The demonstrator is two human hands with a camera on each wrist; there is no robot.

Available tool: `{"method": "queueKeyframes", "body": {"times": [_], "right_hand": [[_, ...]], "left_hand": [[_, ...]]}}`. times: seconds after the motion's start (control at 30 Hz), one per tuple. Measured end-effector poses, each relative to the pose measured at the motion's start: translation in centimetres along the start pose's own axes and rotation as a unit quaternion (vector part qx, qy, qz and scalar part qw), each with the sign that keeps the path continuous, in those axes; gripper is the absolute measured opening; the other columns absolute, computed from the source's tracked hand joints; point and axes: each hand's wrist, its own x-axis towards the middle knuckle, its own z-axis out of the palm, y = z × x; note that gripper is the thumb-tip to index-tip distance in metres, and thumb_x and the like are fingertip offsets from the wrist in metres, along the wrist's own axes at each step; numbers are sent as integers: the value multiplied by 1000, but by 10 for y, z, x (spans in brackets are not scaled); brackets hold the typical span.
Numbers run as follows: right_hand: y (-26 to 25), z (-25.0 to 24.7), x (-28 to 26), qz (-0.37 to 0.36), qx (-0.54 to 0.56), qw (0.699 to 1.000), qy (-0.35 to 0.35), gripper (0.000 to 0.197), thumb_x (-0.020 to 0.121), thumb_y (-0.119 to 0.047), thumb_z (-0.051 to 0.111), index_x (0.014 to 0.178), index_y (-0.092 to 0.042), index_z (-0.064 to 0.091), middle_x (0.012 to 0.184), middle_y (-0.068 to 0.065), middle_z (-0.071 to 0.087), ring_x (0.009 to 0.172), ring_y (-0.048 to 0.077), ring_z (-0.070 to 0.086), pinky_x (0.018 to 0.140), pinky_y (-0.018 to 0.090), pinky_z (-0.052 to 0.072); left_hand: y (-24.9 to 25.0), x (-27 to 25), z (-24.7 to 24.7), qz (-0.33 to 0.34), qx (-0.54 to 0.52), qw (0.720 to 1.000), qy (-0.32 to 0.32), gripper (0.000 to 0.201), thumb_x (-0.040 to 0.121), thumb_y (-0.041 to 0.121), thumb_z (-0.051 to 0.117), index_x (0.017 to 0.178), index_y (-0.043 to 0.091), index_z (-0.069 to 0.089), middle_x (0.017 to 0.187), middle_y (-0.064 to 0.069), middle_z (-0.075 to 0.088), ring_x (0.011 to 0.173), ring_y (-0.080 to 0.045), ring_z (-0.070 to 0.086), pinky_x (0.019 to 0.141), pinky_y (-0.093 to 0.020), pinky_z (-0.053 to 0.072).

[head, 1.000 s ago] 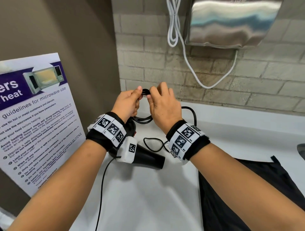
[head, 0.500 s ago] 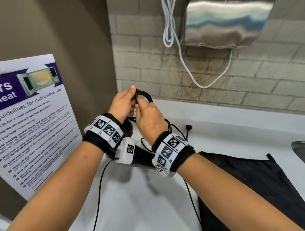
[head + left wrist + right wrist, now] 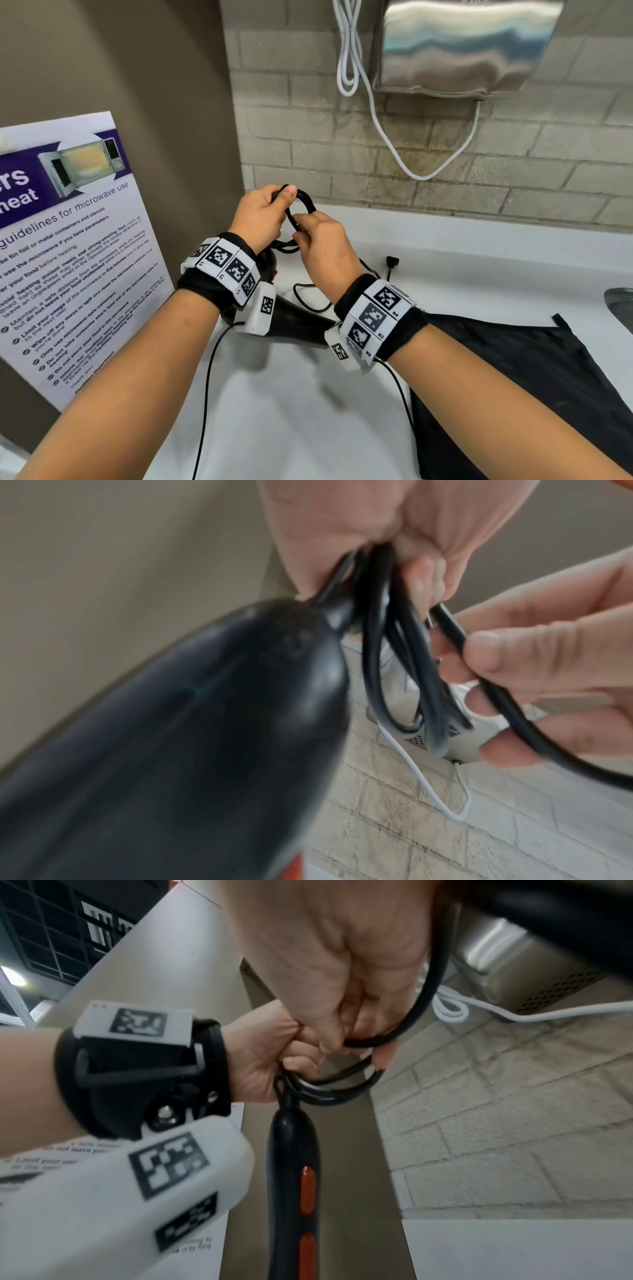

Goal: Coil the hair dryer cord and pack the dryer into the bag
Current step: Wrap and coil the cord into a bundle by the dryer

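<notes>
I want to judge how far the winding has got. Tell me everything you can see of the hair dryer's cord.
The cord is black, round and smooth, rubbery-looking. Several loops are gathered where it leaves the hair dryer handle, pinched in the left hand. The right hand grips the next strand beside them. The rest is uncoiled: slack curls on the white counter, ending in the plug, which lies there free.

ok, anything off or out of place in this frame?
Nothing damaged or spilled. The left hand holds the coiled loops of black hair dryer cord; the right hand pinches the next stretch. The cord's black plug lies loose on the white counter, so coiling isn't finished. The flat black fabric bag waits alongside.
</notes>
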Motion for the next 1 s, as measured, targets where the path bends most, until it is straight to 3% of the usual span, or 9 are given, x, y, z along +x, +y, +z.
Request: {"method": "queueKeyframes", "body": {"times": [0.1, 0.17, 0.27, 0.37, 0.47, 0.63, 0.83, 1.0], "right_hand": [[6, -10, -3, 0, 16, 1000, 15, 34, 88, 5, 44, 117, -5, 60, 112, 10, 57, 95, 19, 56, 85, 21, 43], [14, -20, -3, 17, 21, 999, 30, 30, 89, 1, 46, 114, -8, 61, 109, 5, 56, 84, 11, 53, 80, 18, 41], [45, -35, 1, 105, 13, 993, 62, 23, 92, -8, 45, 107, -10, 62, 102, 2, 57, 69, 5, 49, 72, 16, 37], [97, -47, 5, 253, -12, 967, 23, 29, 91, -3, 40, 110, -6, 61, 116, 14, 61, 96, 25, 59, 78, 23, 42], [143, -45, 2, 364, -102, 915, -140, 36, 95, -6, 35, 128, 0, 49, 139, 16, 45, 126, 30, 44, 103, 30, 35], [180, -30, -5, 364, -164, 875, -275, 43, 99, -6, 28, 142, -4, 28, 149, 15, 31, 136, 28, 32, 109, 29, 24], [207, -8, -2, 360, -144, 872, -298, 41, 98, -13, 37, 137, -2, 38, 140, 17, 42, 129, 32, 42, 107, 40, 36], [216, 2, 3, 373, -126, 881, -264, 37, 100, -6, 29, 134, 4, 39, 143, 17, 40, 131, 29, 40, 107, 32, 30]], "left_hand": [[0, 1, 0, 5, 6, 1000, 7, 33, 97, 26, 47, 64, 18, 43, 33, 11, 33, 32, -4, 26, 37, -17, 24], [-1, 2, 0, 5, 5, 1000, 6, 33, 97, 26, 46, 65, 19, 44, 34, 11, 33, 33, -4, 25, 37, -17, 23], [-2, 1, 0, 6, 2, 1000, 3, 33, 97, 25, 46, 65, 19, 44, 35, 11, 32, 34, -4, 24, 37, -17, 22], [-2, 0, 0, 4, -5, 1000, -3, 33, 97, 24, 46, 65, 17, 43, 35, 12, 31, 34, -3, 22, 36, -16, 20], [-2, 0, 1, 7, 5, 1000, -11, 33, 97, 24, 46, 65, 15, 42, 35, 12, 30, 34, -3, 22, 35, -16, 20], [-4, 2, 1, 5, 28, 999, -19, 34, 96, 26, 47, 65, 14, 41, 36, 13, 30, 35, -4, 22, 37, -18, 21], [-2, 6, 2, -12, 14, 999, -32, 33, 96, 25, 47, 67, 13, 42, 37, 15, 28, 35, -3, 20, 35, -16, 19], [-2, 7, 3, -7, 20, 999, -26, 34, 96, 26, 47, 65, 13, 42, 38, 15, 28, 38, -5, 21, 36, -15, 20]]}}
